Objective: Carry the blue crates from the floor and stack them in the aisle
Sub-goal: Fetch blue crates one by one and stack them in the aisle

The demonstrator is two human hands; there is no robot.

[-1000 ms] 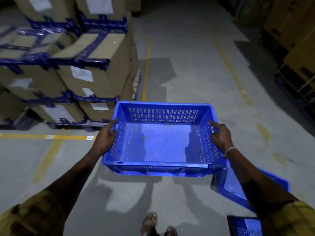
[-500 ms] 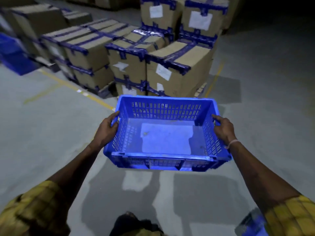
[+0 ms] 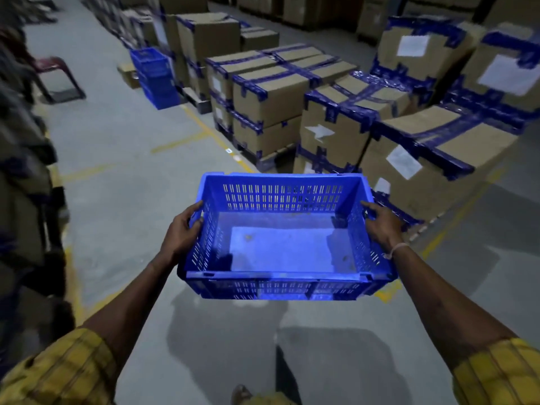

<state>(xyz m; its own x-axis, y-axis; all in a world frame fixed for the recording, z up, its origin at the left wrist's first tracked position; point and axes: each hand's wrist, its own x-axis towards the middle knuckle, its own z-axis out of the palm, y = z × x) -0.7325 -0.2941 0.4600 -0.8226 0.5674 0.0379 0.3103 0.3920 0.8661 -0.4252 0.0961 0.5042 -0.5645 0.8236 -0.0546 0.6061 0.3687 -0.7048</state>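
An empty blue crate (image 3: 280, 247) with slotted walls is held level in front of me, off the floor. My left hand (image 3: 182, 232) grips its left rim, fingers curled over the edge. On the opposite rim my right hand (image 3: 382, 226) holds on the same way. Far up the aisle, a stack of blue crates (image 3: 153, 76) stands on the floor beside the cartons.
Taped cardboard cartons (image 3: 336, 112) on pallets fill the right side of the aisle. A red plastic chair (image 3: 55, 77) stands at the far left. Dark blurred racking (image 3: 26, 200) runs along the left edge. Yellow floor lines (image 3: 204, 130) mark the grey concrete aisle.
The view has swung left while I carry the crate. The loose crates on the floor at lower right have dropped out of view, and the aisle with the distant crate stack has appeared.
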